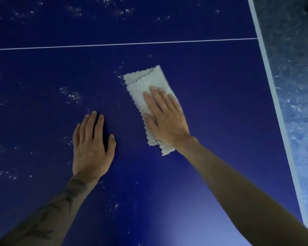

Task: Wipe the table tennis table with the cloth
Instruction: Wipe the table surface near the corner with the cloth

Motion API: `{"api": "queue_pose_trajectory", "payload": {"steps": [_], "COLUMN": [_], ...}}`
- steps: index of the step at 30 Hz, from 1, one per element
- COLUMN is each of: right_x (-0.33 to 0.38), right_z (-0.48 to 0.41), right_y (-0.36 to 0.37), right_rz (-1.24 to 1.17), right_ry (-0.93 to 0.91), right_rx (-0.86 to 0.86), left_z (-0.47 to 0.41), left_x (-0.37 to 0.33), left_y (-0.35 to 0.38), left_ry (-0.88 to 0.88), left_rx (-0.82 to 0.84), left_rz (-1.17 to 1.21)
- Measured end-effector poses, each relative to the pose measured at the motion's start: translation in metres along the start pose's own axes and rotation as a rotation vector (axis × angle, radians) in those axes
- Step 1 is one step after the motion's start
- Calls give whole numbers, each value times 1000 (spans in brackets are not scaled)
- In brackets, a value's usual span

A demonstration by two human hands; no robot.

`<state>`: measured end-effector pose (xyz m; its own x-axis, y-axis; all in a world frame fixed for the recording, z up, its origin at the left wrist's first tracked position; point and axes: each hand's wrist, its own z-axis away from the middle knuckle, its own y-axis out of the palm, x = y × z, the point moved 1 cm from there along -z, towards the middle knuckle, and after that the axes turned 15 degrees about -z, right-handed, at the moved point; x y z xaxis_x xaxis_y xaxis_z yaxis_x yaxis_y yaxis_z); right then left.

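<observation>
So the right hand is laid flat on the cloth, fingers straight and close together, palm pressing it down onto the blue bench. It isn't gripping or bunching it, just flat pressure. The cloth is a pale, fluffy one with wavy edges, folded into a long strip. It sticks out past the fingertips on the far side and a bit past the wrist on the near side, angled the same way as the hand.

The left hand is just beside it, to the left and slightly nearer the body. It's also flat on the bare bench, fingers straight, thumb spread out, holding nothing. The two hands are near each other but don't touch, and the left one is clear of the cloth. There's tattoo ink on the left forearm.

White specks are scattered on the surface, mostly left of and beyond the left hand, with a few right by the cloth's far left corner. A thin white line crosses the bench well beyond both hands. A wide white edge stripe runs off to the right of the right hand, with mottled grey floor past it.
</observation>
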<state>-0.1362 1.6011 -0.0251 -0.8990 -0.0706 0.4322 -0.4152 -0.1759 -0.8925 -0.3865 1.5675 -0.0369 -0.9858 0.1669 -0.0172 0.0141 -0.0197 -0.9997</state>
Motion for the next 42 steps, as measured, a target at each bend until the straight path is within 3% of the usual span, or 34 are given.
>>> {"api": "queue_pose_trajectory", "payload": {"steps": [4, 7, 9, 12, 15, 19, 22, 24, 27, 30, 34, 38, 42], "right_x": [-47, -33, -10, 20, 5, -30, -14, 9, 48, 40, -7, 13, 62], "right_z": [-31, -69, -82, -66, -43, -61, -98, -113, -95, -62, -65, -98, -80], "right_y": [-30, -32, -22, -2, -3, -24, -26, -17, 4, 8, -16, -13, 17], "right_rz": [-40, -60, -81, -25, 1, -36, -64, -87, -25, 20, 5, -46, -26], "right_ry": [311, 407, 364, 151, 5, 241, 367, 326, 75, -107, 98, 278, 118], "right_rx": [-135, -213, -191, -84, 0, -106, -197, -161, -48, 26, -35, -149, -71], "left_z": [1, 0, 0, -1, -1, -1, -1, -1, -1, -2, -1, 0, 0], "left_x": [2, 2, 1, 2, 2, 2, 2, 2, 1, 2, 2, 3, 5], "left_y": [3, 2, 2, 2, 1, 2, 2, 2, 2, 1, 1, 2, 1], "left_ry": [-6, -10, -10, -6, -5, -10, -7, -7, -5, -8, -7, -9, -4], "left_rx": [-40, -45, -50, -38, -22, -23, -25, -14, -2, 4, 2, 2, 12], "left_rz": [15, 9, -5, -6, -6, -9, -13, -26, -31, -28, -13, -13, -28]}}
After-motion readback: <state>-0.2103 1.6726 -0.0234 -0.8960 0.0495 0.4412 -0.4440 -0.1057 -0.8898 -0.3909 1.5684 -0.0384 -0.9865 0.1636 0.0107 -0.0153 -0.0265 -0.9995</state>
